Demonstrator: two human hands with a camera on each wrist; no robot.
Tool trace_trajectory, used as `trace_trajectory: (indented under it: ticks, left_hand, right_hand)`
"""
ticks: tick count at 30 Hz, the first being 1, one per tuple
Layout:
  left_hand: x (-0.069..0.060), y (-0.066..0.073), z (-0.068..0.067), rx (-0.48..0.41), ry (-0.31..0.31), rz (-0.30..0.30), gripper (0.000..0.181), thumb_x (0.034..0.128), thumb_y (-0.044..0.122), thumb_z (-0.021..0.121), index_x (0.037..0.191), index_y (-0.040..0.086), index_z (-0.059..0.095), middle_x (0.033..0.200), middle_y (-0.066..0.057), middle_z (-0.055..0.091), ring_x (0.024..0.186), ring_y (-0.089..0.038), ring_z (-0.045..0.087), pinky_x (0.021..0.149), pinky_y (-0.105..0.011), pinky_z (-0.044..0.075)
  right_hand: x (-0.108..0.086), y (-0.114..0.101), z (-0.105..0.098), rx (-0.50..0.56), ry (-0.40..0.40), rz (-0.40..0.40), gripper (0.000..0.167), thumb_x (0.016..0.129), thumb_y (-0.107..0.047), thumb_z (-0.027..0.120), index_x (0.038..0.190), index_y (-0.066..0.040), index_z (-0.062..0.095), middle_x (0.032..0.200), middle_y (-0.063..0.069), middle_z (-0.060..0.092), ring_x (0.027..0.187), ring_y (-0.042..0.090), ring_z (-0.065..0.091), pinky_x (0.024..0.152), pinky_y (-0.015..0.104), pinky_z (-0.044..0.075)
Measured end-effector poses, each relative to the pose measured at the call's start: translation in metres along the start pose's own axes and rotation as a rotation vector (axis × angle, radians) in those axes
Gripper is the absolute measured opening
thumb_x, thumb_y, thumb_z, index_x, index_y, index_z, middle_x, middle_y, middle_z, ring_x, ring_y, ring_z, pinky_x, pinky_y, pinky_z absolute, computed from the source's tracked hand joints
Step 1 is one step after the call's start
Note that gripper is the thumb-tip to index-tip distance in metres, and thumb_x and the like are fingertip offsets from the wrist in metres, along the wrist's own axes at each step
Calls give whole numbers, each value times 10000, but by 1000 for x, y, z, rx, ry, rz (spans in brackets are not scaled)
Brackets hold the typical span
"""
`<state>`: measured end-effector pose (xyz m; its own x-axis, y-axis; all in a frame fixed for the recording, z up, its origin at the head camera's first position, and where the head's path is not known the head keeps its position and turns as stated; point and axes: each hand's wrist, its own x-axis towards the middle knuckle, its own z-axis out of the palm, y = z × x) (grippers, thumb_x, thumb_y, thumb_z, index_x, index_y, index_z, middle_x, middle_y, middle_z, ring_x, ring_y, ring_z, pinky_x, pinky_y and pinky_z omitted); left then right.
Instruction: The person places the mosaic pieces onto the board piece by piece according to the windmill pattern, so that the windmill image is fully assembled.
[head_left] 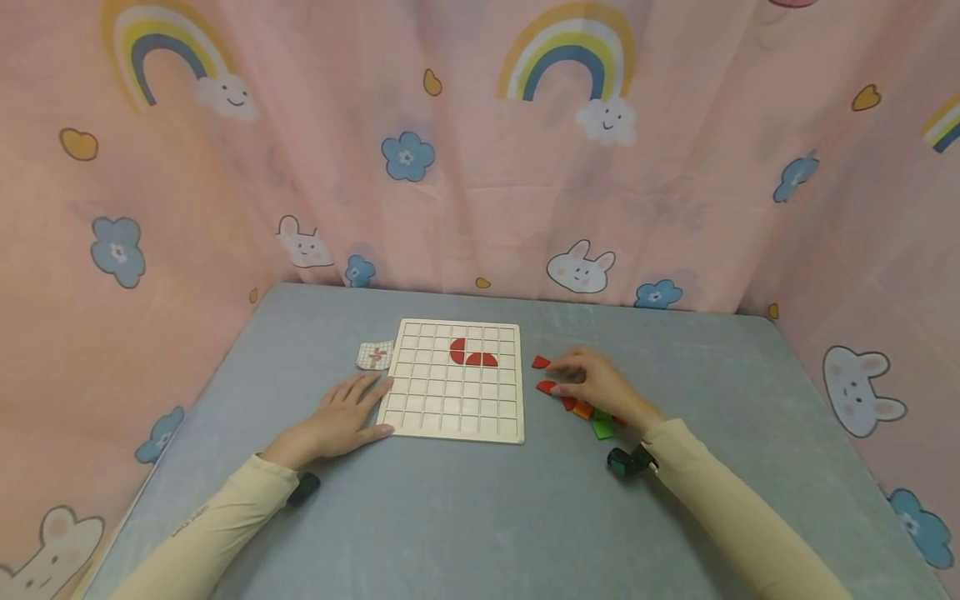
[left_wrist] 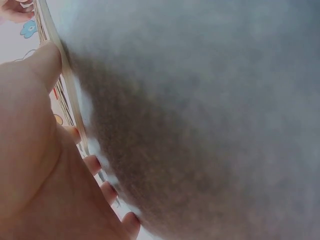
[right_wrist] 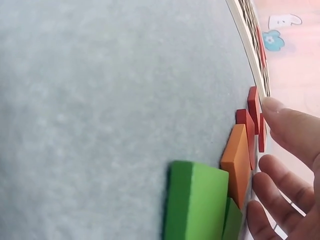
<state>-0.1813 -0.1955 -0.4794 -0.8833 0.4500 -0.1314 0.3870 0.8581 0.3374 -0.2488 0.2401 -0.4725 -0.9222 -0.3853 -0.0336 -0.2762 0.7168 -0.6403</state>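
A pale wooden grid board [head_left: 457,421] lies on the grey table, with several red quarter-round pieces [head_left: 482,360] set in its upper middle squares. My left hand [head_left: 337,423] is spread flat at the board's left edge, thumb and fingertips touching it. Right of the board, my right hand [head_left: 600,387] reaches over loose pieces with its fingers apart. Its thumb is at a red quarter-round piece [head_left: 546,387], and the index fingertip is close to another red piece [head_left: 540,362]. The right wrist view shows the thumb [right_wrist: 290,130] beside the red pieces and the other fingers loosely bent.
A small pattern card [head_left: 375,355] lies against the board's left side. Under and beside the right hand are an orange piece [right_wrist: 235,160] and green pieces [right_wrist: 196,200]. A pink printed curtain [head_left: 465,225] hangs behind the table and at both sides.
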Motion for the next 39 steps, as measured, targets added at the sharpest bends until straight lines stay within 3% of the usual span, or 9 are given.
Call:
trace_trajectory:
  ticks: [10, 14, 18, 22, 26, 30, 36, 39]
  left_hand:
    - [1, -2, 2, 0, -10, -12, 811, 982, 512, 528, 1592, 113, 171, 1644, -195, 136, 1515, -458, 108, 1187, -670, 119]
    - [2, -4, 2, -13, -1, -1, 825, 975, 562, 506, 1592, 123, 178, 1641, -197, 141, 1510, -463, 112, 1177, -684, 124]
    - [1, -2, 1, -13, -4, -4, 824, 979, 552, 506, 1593, 119, 170, 1644, -197, 131, 1513, -462, 103, 1179, -683, 120]
    - [0, 1, -1, -10, -11, -14, 809, 983, 497, 538, 1590, 98, 180, 1646, -200, 132, 1514, -466, 107, 1175, -686, 131]
    - [-1, 4, -4, -13, -13, -19, 797, 984, 490, 542, 1582, 83, 208, 1640, -212, 146, 1507, -483, 124, 1161, -699, 147]
    - [-2, 5, -4, -18, -10, -12, 798, 984, 501, 532, 1580, 81, 208, 1635, -218, 146, 1502, -486, 121, 1158, -703, 142]
    - [-3, 3, -4, -33, -8, -8, 813, 978, 525, 527, 1581, 86, 204, 1635, -221, 139, 1504, -483, 106, 1159, -708, 125]
    - [-2, 2, -3, -26, -13, -14, 819, 981, 535, 515, 1587, 94, 184, 1642, -210, 123, 1512, -471, 90, 1170, -698, 115]
  right_hand:
    - [6, -4, -1, 33, 10, 48, 365, 899, -250, 739, 1245, -148, 682, 1216, 77, 655, 1003, 220, 586, 836, 317, 518]
    - [12, -6, -1, 15, 34, 53, 352, 899, -246, 736, 1236, -156, 686, 1192, 83, 647, 961, 228, 568, 782, 309, 505]
    - [19, -7, -2, -24, 40, 43, 359, 891, -254, 746, 1237, -177, 688, 1189, 90, 646, 973, 243, 572, 811, 351, 513]
    - [27, -5, -6, -32, -18, 23, 396, 887, -250, 752, 1271, -184, 678, 1177, 93, 645, 999, 248, 570, 860, 383, 505]
    - [36, -2, -11, 27, -116, 25, 422, 897, -239, 742, 1309, -197, 657, 1137, 77, 635, 964, 226, 552, 830, 334, 483]
    - [45, 4, -14, 9, -167, -4, 423, 896, -217, 742, 1310, -197, 660, 1032, 73, 624, 893, 205, 530, 771, 295, 460]
    - [53, 7, -15, -3, -186, -3, 407, 886, -197, 750, 1287, -196, 681, 902, 54, 595, 845, 185, 503, 724, 285, 421]
    - [55, 6, -16, 6, -176, 7, 402, 873, -197, 761, 1270, -190, 693, 969, 74, 652, 826, 190, 492, 699, 290, 406]
